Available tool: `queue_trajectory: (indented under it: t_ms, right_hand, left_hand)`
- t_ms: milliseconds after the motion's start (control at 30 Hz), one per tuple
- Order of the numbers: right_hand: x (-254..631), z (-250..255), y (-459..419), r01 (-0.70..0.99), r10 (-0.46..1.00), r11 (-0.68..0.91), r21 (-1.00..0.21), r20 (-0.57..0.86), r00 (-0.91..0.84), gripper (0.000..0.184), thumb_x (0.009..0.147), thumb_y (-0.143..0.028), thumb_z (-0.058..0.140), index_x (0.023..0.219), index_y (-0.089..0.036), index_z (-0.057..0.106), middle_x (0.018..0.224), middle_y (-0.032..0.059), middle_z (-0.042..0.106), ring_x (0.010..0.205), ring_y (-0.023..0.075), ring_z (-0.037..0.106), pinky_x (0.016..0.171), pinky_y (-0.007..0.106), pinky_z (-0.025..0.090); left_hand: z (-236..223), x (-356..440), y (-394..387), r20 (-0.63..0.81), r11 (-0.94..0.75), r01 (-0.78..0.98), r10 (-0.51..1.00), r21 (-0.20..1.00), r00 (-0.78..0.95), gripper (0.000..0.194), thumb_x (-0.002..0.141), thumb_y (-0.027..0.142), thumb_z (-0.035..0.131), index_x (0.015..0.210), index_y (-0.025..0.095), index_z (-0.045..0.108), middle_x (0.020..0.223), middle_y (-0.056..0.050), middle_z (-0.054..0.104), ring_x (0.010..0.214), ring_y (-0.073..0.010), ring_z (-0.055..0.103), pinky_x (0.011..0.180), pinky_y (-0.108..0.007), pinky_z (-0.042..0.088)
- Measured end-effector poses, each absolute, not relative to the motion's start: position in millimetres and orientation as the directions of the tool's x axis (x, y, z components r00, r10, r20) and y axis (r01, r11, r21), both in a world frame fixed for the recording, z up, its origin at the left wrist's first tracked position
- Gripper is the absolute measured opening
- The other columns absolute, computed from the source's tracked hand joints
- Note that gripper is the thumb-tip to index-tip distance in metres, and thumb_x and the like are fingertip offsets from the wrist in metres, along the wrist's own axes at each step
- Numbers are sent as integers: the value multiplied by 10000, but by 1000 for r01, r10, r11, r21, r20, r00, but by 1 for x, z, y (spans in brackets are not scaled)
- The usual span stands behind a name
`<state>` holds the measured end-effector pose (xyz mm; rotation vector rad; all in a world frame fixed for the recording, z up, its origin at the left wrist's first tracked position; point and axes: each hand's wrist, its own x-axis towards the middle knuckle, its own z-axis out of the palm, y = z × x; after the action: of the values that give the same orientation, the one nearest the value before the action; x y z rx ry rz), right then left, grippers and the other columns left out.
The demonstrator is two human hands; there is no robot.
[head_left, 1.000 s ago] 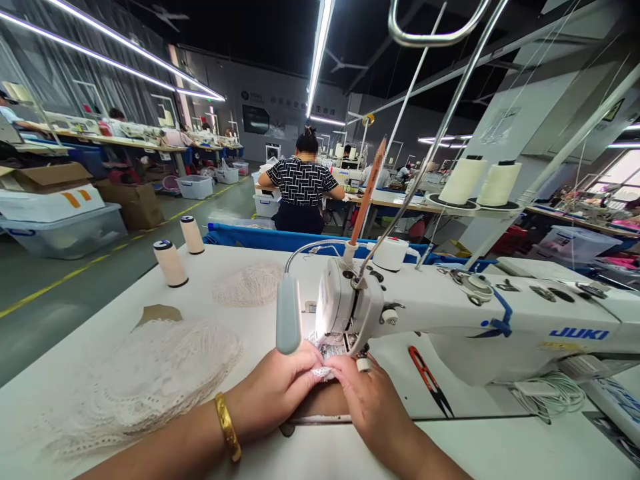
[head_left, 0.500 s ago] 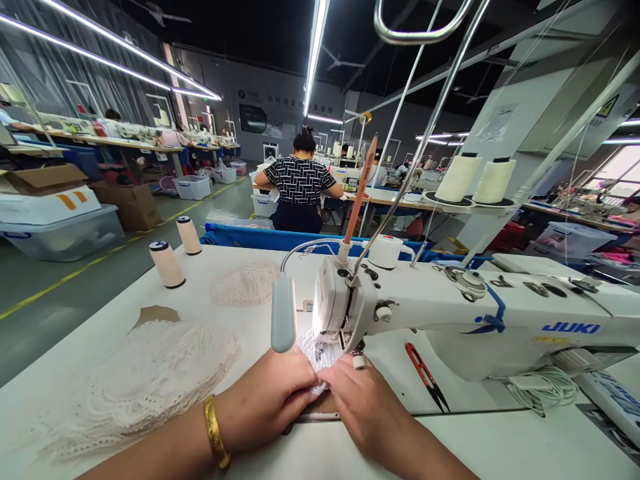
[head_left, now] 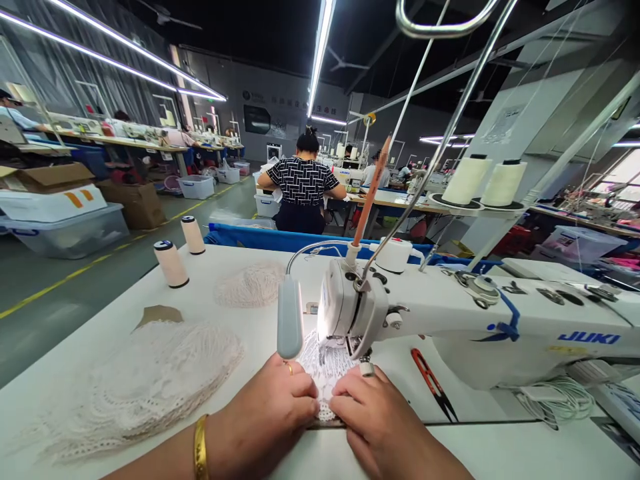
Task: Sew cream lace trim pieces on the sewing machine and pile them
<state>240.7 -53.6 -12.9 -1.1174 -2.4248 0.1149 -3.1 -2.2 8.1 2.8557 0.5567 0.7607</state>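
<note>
A white lace piece lies on the bed of a JUKI sewing machine, its far part under the needle area, lit by the machine's lamp. At its left edge is my left hand, fingers curled and closed on the lace. My right hand grips the opposite edge with bent fingers, close below the machine head. Both thumbs are partly hidden. Red-handled thread snips rest on the bed to the right. A stack of cream lace pieces spreads over the table at left.
Another lace pile lies behind the lamp head. Two thread cones stand at the table's left edge. A pencil sticks up from the machine, beside a white mug-like container. A co-worker sits ahead, back turned.
My hands have moved apart, the left to the left and the right to the right, so more lace shows between them. The view has shifted slightly.
</note>
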Motion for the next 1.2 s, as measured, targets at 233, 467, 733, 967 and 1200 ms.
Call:
queue_trajectory:
  t_ms: [233, 467, 733, 967, 1200]
  right_hand:
    - [241, -17, -46, 755, 776, 609, -242, 381, -503, 246, 836, -36, 617, 968, -239, 658, 1034, 10, 723, 883, 223, 560, 816, 357, 403]
    - [237, -15, -45, 764, 744, 615, -192, 461, -483, 376, 806, 29, 550, 1047, -232, 671, 1027, 29, 732, 879, 247, 554, 787, 367, 418]
    - [237, -19, -46, 723, 711, 659, -207, 483, -510, 387, 817, 18, 578, 1101, -231, 665, 1038, 35, 765, 933, 257, 629, 813, 377, 426]
    - [234, -15, -43, 765, 733, 614, -193, 498, -463, 405, 788, 34, 536, 1063, -222, 685, 1002, 45, 751, 836, 257, 565, 750, 373, 445]
    - [233, -12, -40, 812, 768, 556, -178, 483, -420, 466, 781, 28, 513, 1122, -225, 703, 1087, 68, 768, 900, 272, 599, 768, 378, 521]
  left_hand:
    - [5, 4, 6, 483, -922, 351, 386, 166, 786, 260, 979, 66, 505, 844, 216, 670, 847, -7, 736, 722, -199, 612, 737, -386, 423]
    - [6, 2, 10, 484, -931, 319, 364, 176, 796, 265, 973, 52, 498, 1005, 206, 711, 942, -45, 765, 811, -232, 669, 796, -413, 451]
    - [4, 0, 6, 465, -934, 307, 358, 184, 809, 300, 991, 26, 457, 1019, 194, 704, 958, -41, 775, 811, -230, 661, 819, -423, 446]
    - [6, 2, 12, 476, -922, 354, 384, 156, 791, 301, 1038, 70, 454, 948, 187, 716, 937, -39, 768, 808, -213, 656, 854, -413, 463]
    - [9, 4, 17, 459, -897, 421, 432, 132, 776, 282, 1077, 127, 475, 964, 196, 724, 1031, -25, 787, 901, -240, 663, 933, -425, 484]
